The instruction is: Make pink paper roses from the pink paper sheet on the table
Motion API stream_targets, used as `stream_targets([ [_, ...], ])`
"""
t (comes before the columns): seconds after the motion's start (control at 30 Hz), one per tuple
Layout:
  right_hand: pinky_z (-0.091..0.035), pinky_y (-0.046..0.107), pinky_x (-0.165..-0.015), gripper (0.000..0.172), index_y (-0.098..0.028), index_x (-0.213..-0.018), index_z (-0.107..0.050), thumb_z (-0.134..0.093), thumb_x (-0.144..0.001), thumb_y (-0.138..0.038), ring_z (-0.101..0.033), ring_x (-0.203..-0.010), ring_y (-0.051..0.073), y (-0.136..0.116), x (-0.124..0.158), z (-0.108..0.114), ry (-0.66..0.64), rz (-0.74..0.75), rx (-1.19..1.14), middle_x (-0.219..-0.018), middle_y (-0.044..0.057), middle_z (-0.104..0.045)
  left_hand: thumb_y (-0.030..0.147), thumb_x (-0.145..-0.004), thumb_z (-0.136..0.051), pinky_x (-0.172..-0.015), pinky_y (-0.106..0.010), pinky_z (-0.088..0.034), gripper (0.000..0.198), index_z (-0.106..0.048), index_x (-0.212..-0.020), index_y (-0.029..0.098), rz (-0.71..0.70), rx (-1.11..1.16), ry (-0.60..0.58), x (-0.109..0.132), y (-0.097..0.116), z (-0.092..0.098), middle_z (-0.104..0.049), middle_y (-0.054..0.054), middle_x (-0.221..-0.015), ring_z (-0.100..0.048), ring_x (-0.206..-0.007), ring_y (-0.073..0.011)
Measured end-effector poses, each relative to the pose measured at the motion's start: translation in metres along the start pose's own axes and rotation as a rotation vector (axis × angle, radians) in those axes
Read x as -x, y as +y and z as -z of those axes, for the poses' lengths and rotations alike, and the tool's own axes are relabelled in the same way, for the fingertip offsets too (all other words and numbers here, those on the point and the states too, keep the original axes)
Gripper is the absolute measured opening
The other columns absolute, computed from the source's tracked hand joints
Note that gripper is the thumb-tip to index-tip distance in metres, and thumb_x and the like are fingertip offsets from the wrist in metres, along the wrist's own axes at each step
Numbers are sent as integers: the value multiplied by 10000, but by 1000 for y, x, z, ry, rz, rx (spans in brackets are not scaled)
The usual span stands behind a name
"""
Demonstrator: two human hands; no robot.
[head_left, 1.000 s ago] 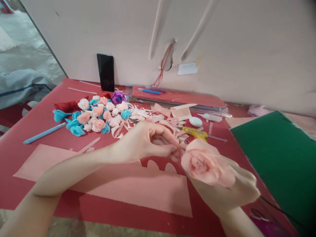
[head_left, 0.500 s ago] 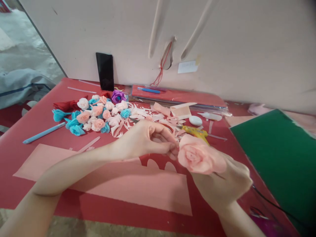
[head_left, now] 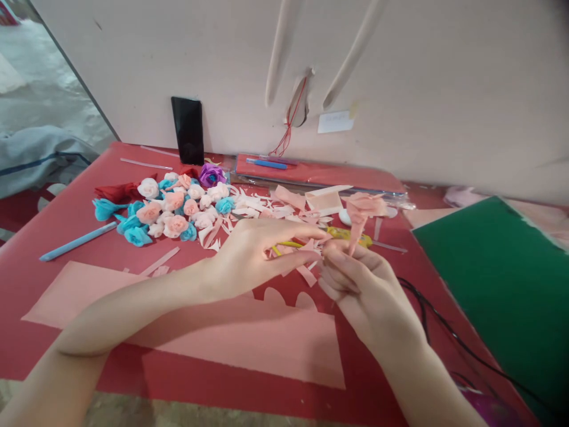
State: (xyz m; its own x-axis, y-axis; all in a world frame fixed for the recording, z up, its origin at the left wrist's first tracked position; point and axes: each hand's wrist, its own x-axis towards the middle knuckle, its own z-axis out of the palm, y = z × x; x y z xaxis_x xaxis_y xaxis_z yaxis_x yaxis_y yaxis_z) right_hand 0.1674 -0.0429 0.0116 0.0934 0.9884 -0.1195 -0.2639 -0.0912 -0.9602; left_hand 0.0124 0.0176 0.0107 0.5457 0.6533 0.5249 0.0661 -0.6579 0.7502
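My right hand is closed round the base of a pink paper rose, which tips away from me above the fingers so its side shows. My left hand reaches across from the left. Its thumb and fingertips pinch at the rose's base, touching my right fingertips. Both hands hover over the red table, just in front of a yellow glue gun that they partly hide.
A pile of small pink, white, blue and purple paper roses lies at back left, with paper scraps beside it. A blue pen, a cut pink sheet, a green sheet, a black cord and a leaning black phone surround the hands.
My right hand has turned over and moved up and left, tipping the rose from facing me to pointing away. My left fingers have stretched out to meet the rose's base.
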Motion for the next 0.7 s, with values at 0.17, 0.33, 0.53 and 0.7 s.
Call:
stream_targets([
  [0.17,-103,208,-363,370,-181,-488,-487,-774,-624,-371,-99,-393,28,4,-1,-3,-39,-91,-77,-440,-101,-170,120,-776,-632,-853,-213,-544,193,-672,-964,135,-206,-10,24,5,-8,-5,-713,-47,-1013,-666,-951,-143],
  [0.33,-91,204,-355,377,-170,-473,-513,-791,-575,-404,-123,-379,24,10,-7,-2,-61,-114,-40,-415,-102,-197,102,-764,-635,-771,-199,-575,134,-717,-852,162,-94,75,-28,2,-7,0,-735,-21,-920,-691,-882,-155],
  [0.53,-124,212,-384,291,-153,-516,-584,-758,-631,-357,-185,-405,32,16,-11,1,-6,-50,27,-442,-77,-281,154,-786,-594,-559,-181,-512,119,-696,-726,149,183,39,-98,-7,-3,11,-730,6,-724,-665,-661,-123],
  [0.7,-151,215,-413,163,-166,-718,-680,-711,-695,-325,-220,-443,49,17,-13,4,74,49,75,-481,-70,-302,154,-872,-405,-523,-204,-406,164,-524,-759,149,153,-196,-176,-8,-8,13,-575,15,-647,-511,-556,-85],
])
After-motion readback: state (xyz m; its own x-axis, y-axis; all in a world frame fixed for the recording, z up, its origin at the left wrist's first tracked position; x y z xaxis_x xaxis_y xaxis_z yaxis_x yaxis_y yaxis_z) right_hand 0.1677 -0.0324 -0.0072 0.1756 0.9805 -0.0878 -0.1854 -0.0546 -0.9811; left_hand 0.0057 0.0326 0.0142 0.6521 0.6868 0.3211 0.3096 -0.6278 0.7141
